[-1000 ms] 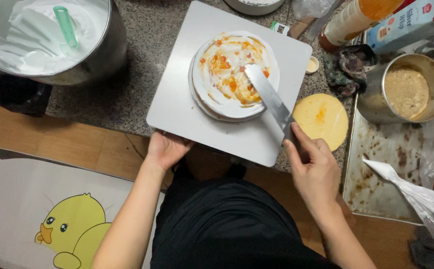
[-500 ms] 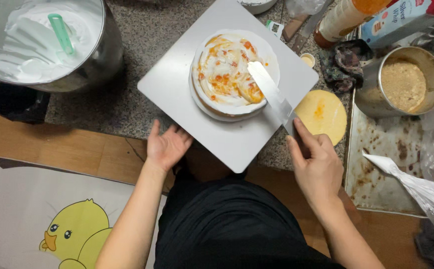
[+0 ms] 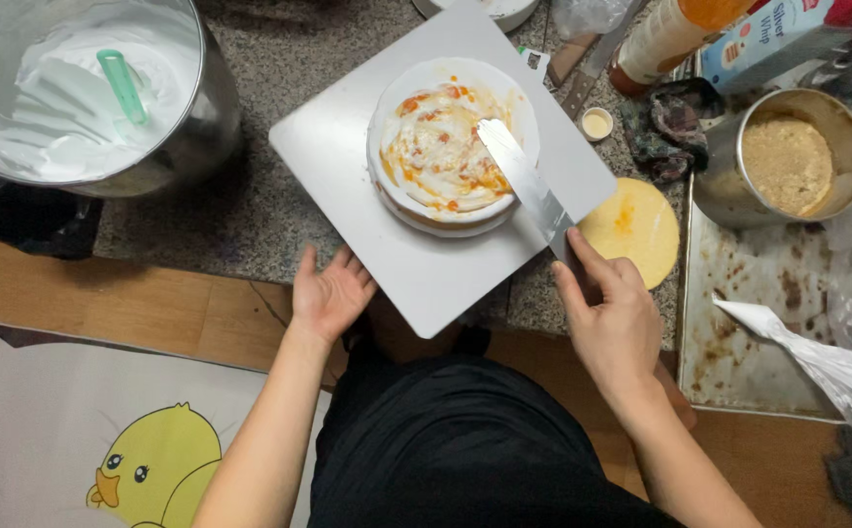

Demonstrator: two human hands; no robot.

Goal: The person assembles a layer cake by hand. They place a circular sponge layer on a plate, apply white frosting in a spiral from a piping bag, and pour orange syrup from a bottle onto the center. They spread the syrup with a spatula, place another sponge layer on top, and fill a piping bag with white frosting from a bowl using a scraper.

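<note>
My right hand (image 3: pixel 614 315) grips the palette knife (image 3: pixel 527 182), blade flat on the cream-topped cake (image 3: pixel 444 149) mid-board. My left hand (image 3: pixel 329 292), fingers spread, touches the square board (image 3: pixel 348 156) edge.

Speckled grey stone counter (image 3: pixel 279 210), wooden floor (image 3: pixel 142 313) below, pale mat with yellow duck (image 3: pixel 157 460)

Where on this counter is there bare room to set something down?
Bare granite lies between the mixing bowl of whipped cream and the square board carrying the cake. The baking tray has stained open space beside the piping bag. The top right is crowded: bottle, carton, crumb tin.
</note>
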